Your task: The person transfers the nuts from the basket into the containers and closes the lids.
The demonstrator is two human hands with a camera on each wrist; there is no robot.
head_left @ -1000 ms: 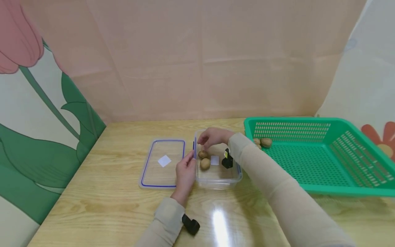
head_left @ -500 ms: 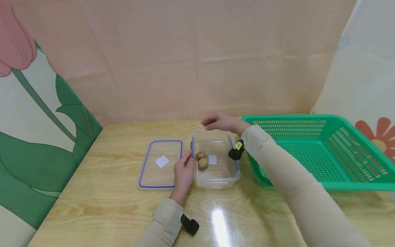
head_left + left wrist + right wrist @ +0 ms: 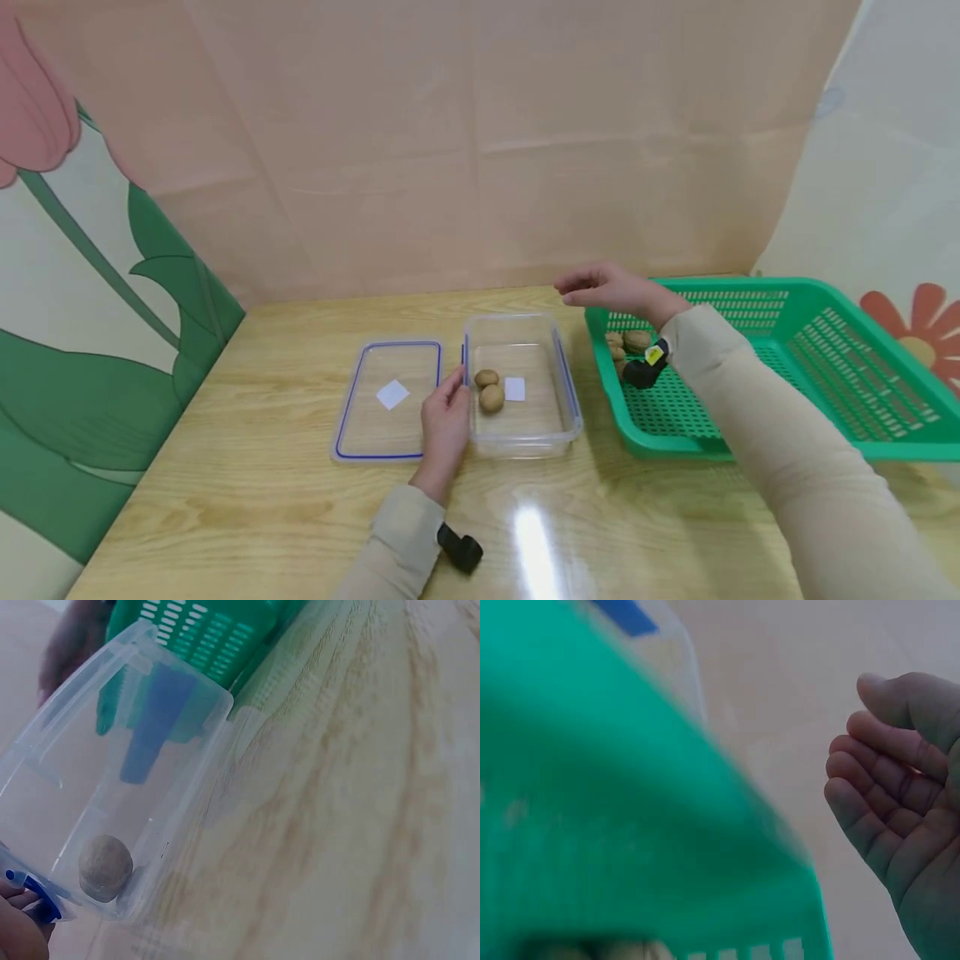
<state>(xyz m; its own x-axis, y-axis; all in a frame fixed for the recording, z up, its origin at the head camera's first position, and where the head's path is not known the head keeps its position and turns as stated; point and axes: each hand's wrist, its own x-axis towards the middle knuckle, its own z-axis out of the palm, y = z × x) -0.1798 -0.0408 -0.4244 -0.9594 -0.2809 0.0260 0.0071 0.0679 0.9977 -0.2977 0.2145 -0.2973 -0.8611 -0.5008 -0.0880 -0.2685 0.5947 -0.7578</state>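
The left hand lies with its fingers fairly straight against the side wall of a clear plastic box, by a blue latch; the latch partly covers its fingertips in the left wrist view. Inside the box, just right of that hand, two round brown walnuts touch; a white square shows beside them, though whether it lies inside or beneath is unclear. Left of the same hand lies a flat, clear lid with a blue seal, on the wood-grained table.

The right hand is held in the air, loosely open, its fingers gently bent and holding nothing; below it stands a slotted green plastic basket, cut off at the right edge; wrinkled walnuts sit in its near-left corner, partly covered by a black wrist camera; their number is hard to tell.
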